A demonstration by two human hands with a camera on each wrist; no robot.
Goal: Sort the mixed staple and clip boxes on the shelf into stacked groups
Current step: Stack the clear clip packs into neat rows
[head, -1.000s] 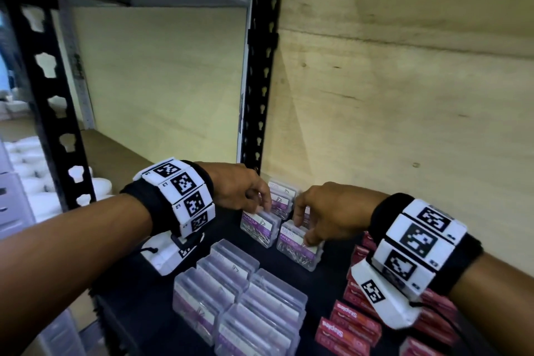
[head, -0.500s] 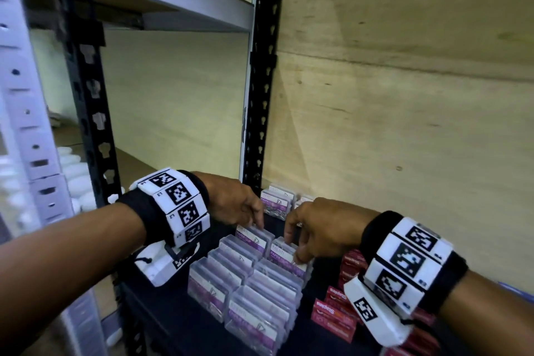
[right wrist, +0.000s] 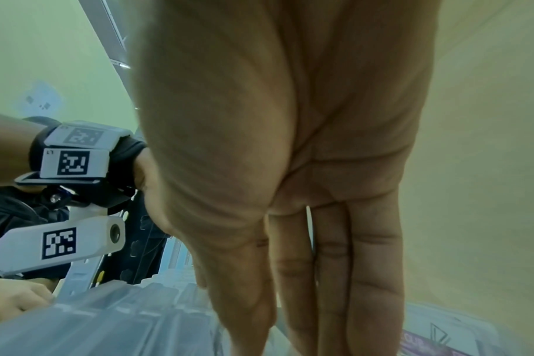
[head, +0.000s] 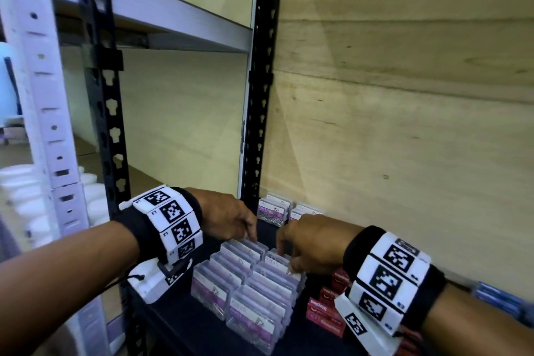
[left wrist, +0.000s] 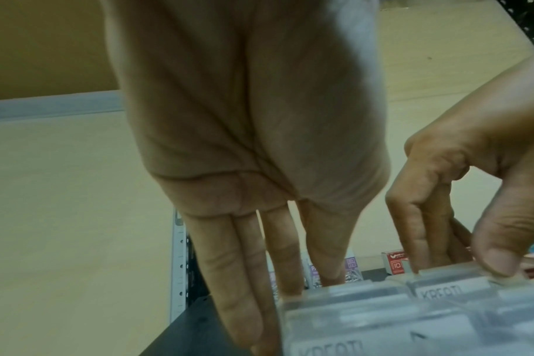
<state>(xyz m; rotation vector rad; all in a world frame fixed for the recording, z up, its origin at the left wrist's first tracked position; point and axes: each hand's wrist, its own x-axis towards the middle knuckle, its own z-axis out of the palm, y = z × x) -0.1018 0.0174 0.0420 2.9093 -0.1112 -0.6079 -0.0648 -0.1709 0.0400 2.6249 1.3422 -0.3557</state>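
We press our left hand [head: 228,218] and right hand [head: 312,243], fingers straight and gripping nothing, against the far end of the clear clip boxes [head: 248,283] on the shelf [head: 179,324], likely squaring both rows.

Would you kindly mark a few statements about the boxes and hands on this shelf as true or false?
1. The clear clip boxes stand in two rows side by side. True.
2. The red staple boxes lie to the left of the clip boxes. False: they lie to the right.
3. The left hand lifts a box high above the shelf. False: its straight fingers touch the far end of the rows.
4. Two more clip boxes stand apart at the back. True.
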